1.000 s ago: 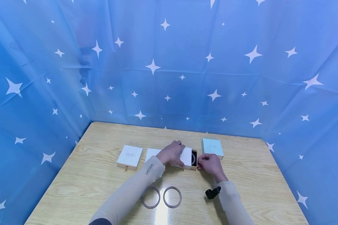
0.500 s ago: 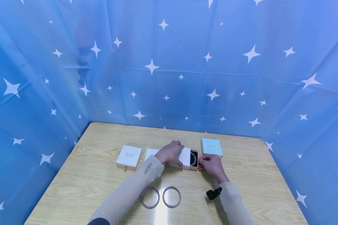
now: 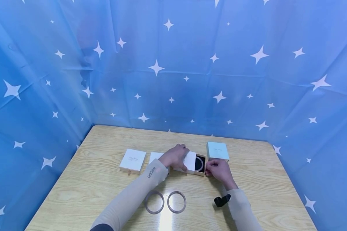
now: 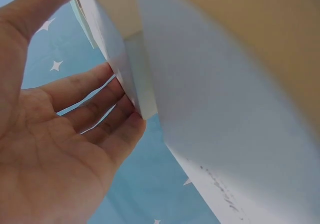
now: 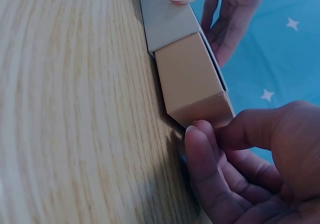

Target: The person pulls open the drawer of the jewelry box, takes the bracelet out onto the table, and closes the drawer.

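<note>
My left hand (image 3: 177,157) grips the white sleeve (image 3: 190,162) of a box, thumb on the near side and fingers on the far side; the left wrist view shows those fingertips (image 4: 131,124) against it. Out of the sleeve's right end sticks a tan drawer (image 3: 200,173) with a black inside and a ring (image 3: 201,164) in it. At the drawer's right end my right hand (image 3: 218,170) has thumb and fingers closed together; in the right wrist view they pinch at the end face of the drawer (image 5: 187,76), and what lies between them is hidden.
A white box (image 3: 133,159) stands at the left, and another white box (image 3: 155,157) is partly behind my left hand. The light-green box (image 3: 217,150) stands just behind my right hand. Two rings (image 3: 146,205) (image 3: 185,205) lie near the front of the wooden table (image 3: 104,179).
My right hand has moved a little to the right, and the drawer has slid further out of the sleeve, so more of the ring shows. My left hand stays on the sleeve.
</note>
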The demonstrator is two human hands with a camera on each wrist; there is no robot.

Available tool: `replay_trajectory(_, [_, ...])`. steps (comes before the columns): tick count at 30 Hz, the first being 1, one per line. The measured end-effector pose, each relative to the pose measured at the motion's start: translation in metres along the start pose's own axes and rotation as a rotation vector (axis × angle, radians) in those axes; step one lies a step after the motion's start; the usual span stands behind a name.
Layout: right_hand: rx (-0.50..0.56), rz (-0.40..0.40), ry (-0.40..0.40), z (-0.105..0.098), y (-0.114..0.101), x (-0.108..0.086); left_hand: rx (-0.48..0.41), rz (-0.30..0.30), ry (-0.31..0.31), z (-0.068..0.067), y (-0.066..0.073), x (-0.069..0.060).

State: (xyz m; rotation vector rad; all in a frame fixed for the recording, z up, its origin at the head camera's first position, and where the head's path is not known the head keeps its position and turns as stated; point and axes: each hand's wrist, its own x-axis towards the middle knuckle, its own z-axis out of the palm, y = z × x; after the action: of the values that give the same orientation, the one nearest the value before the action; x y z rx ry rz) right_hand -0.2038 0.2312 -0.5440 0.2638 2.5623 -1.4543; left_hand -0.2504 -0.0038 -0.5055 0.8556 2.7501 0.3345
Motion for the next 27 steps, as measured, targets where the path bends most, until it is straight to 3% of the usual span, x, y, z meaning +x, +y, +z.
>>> replay_trajectory(27, [0.004, 0.031, -0.021, -0.009, 0.005, -0.012, -0.048, 0.015, -0.031, 0.000, -0.006, 0.001])
